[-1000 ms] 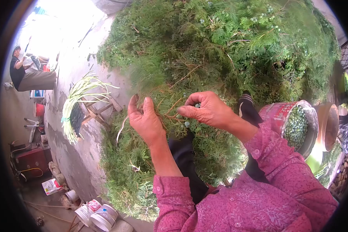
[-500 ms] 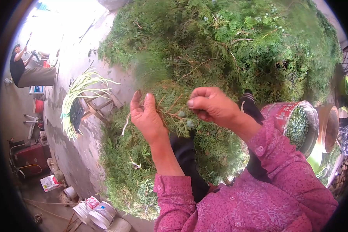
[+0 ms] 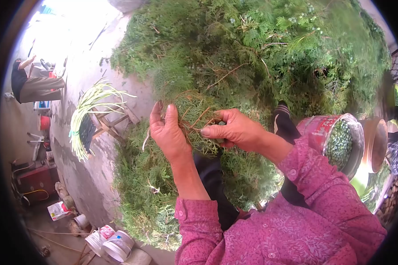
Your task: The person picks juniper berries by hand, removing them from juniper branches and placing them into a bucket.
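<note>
My left hand (image 3: 169,132) is closed on a cypress sprig (image 3: 194,115) with thin brown twigs and flat green leaves; its thumb and fingertips point up. From the right, my right hand (image 3: 239,130) pinches the cone-bearing side of that sprig with thumb and forefinger. Those fingers cover the small blue-green cones there. Beneath both hands lie more cut cypress branches (image 3: 141,194). To the right, a red and white bucket (image 3: 311,128) tipped toward me holds many green cones (image 3: 339,143).
A large heap of cypress branches (image 3: 234,53) rises in front. At left, long green beans (image 3: 82,128) hang over a small wooden stool (image 3: 115,119). White buckets (image 3: 118,245) stand at lower left. Another person (image 3: 35,86) stands far left. A brown container (image 3: 378,145) is beyond the cone bucket.
My right hand has moved left and slightly down onto the sprig, covering the cones that showed before. My left hand has barely moved. The person at far left has shifted posture.
</note>
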`<state>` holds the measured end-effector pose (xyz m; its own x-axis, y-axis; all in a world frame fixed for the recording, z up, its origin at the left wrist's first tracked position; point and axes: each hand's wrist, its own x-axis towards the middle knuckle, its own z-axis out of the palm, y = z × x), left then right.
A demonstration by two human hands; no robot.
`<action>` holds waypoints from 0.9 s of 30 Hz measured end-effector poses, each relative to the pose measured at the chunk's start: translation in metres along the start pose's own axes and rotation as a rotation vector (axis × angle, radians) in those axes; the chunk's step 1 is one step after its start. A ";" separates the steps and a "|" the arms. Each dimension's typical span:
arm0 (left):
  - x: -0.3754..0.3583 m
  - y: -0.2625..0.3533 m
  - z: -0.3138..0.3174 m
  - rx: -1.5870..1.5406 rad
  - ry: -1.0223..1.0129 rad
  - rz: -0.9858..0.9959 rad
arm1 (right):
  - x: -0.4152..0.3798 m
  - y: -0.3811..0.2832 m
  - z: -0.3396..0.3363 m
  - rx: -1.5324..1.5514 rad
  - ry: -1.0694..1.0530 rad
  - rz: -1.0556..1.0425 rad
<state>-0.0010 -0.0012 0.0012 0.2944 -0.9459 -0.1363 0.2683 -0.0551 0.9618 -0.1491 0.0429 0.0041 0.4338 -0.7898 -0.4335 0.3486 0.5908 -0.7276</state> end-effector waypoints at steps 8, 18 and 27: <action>0.015 0.007 -0.028 0.011 0.172 -0.015 | -0.011 -0.006 -0.017 0.166 0.067 -0.010; 0.007 0.003 -0.013 -0.036 0.030 -0.040 | -0.010 -0.008 -0.002 0.211 -0.122 0.076; 0.005 -0.001 -0.004 -0.066 0.040 0.045 | -0.007 -0.003 0.008 0.127 -0.119 0.048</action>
<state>0.0035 -0.0044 -0.0008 0.3436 -0.9333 -0.1040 0.3137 0.0097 0.9495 -0.1465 0.0486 0.0135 0.5455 -0.7394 -0.3946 0.4241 0.6496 -0.6310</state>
